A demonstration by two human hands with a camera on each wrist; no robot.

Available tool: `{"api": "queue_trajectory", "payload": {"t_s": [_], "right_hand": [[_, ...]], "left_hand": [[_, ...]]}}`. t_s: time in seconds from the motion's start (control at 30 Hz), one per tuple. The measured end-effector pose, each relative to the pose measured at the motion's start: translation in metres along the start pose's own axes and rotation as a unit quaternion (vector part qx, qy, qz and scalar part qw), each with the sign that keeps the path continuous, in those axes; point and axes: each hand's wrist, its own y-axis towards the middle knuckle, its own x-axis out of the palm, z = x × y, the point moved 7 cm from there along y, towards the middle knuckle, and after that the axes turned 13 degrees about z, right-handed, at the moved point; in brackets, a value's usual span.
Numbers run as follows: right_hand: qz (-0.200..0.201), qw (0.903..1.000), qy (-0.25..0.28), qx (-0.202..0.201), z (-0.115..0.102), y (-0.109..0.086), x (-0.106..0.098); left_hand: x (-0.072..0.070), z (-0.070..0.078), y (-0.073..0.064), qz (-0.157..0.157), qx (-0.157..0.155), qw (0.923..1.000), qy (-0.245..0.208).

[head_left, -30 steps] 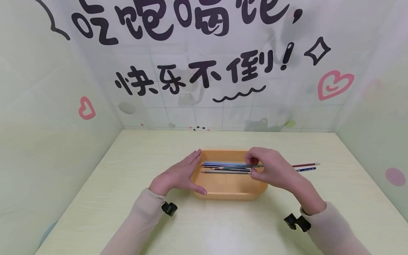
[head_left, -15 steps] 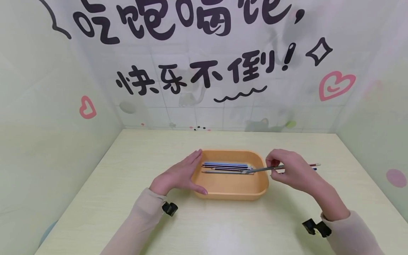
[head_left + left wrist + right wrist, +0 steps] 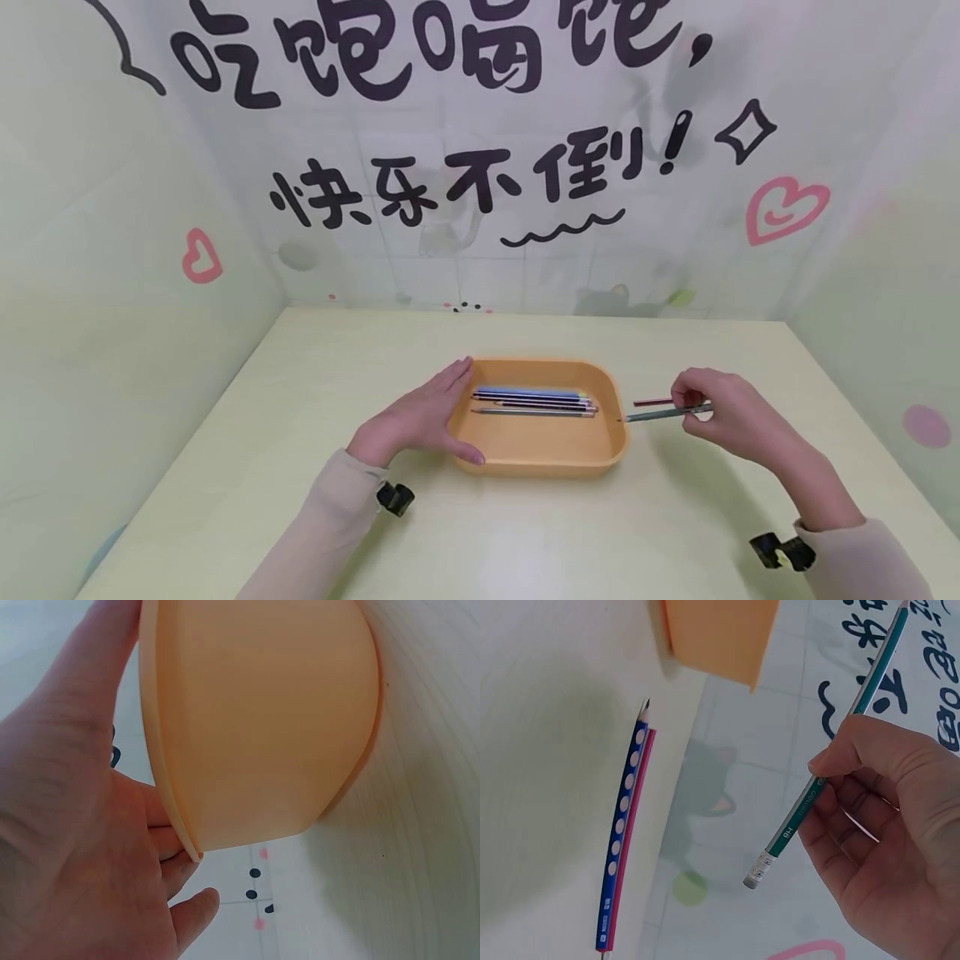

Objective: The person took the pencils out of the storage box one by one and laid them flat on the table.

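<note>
My right hand pinches a green pencil between thumb and fingers, to the right of the orange tray. The pencil's point is by the tray's right rim in the head view, and its eraser end shows in the right wrist view. My left hand spans the tray's left end, thumb at the near corner and fingertips at the far one, touching the rim. Several pencils lie side by side inside the tray. Beyond my right hand, a red pencil is partly hidden in the head view.
On the table, a blue pencil with pale dots lies alongside the red one in the right wrist view. Behind the table stands a pale printed backdrop with black lettering, and similar panels close in both sides.
My right hand has moved right, carrying the green pencil from above the tray to beyond its right rim. The left hand keeps its place, and the pencils inside the tray lie as before.
</note>
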Motion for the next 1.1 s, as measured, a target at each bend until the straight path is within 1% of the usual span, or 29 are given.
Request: {"api": "queue_trajectory", "payload": {"t_s": [0.2, 0.4, 0.47, 0.73, 1.1], "right_hand": [[-0.021, 0.9997, -0.004, 0.011, 0.025, -0.010, 0.011], [-0.039, 0.9985, -0.024, 0.031, 0.045, -0.015, 0.015], [-0.047, 0.9977, -0.032, 0.036, 0.050, -0.016, 0.016], [-0.073, 0.9954, -0.051, 0.035, 0.063, -0.013, 0.022], [-0.102, 0.9913, -0.076, 0.034, 0.078, -0.011, 0.033]], "left_hand": [[0.004, -0.003, -0.010, -0.003, -0.009, 1.0000, -0.002], [0.002, 0.000, -0.008, 0.001, -0.004, 1.0000, 0.001], [0.001, 0.001, -0.007, 0.000, -0.002, 1.0000, -0.001], [-0.001, 0.003, -0.003, 0.002, -0.008, 0.9999, -0.007], [-0.001, 0.002, -0.001, 0.003, 0.000, 1.0000, -0.004]]}}
